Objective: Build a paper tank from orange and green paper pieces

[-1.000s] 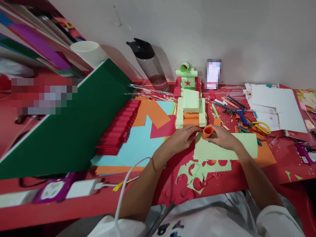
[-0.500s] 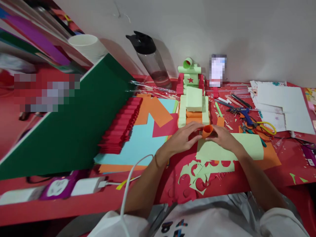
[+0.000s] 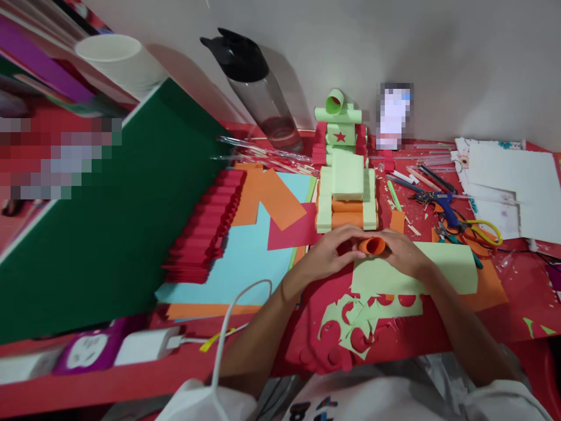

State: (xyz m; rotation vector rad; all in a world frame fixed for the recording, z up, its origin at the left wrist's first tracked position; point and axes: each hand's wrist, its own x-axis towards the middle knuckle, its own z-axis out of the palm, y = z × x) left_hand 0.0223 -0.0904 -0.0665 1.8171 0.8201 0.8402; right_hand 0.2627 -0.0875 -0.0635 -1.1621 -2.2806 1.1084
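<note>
Between my two hands is a short rolled tube of orange paper (image 3: 372, 246), its open end facing me. My left hand (image 3: 335, 250) grips it from the left with thumb and fingers. On its other side, my right hand (image 3: 402, 252) holds the tube with curled fingers, partly hidden from view. Beneath the right hand lies a pale green paper sheet (image 3: 451, 266). Just behind the hands stands a paper model (image 3: 347, 175) built of pale green, orange and red pieces, with a red star. Nearer me are cut green scraps (image 3: 350, 324) with round holes.
Folded red paper strips (image 3: 205, 228) and orange, blue and red sheets lie left, beside a leaning green board (image 3: 131, 216). A water bottle (image 3: 263, 99) stands behind. To the right are a blue glue gun (image 3: 447, 209) and yellow-handled scissors (image 3: 486, 231). A white cable (image 3: 225, 345) crosses my left arm.
The tube has tilted, so its opening faces me more, and both hands have shifted slightly with it. The camera view has moved a little. Both hands keep hold of the tube.
</note>
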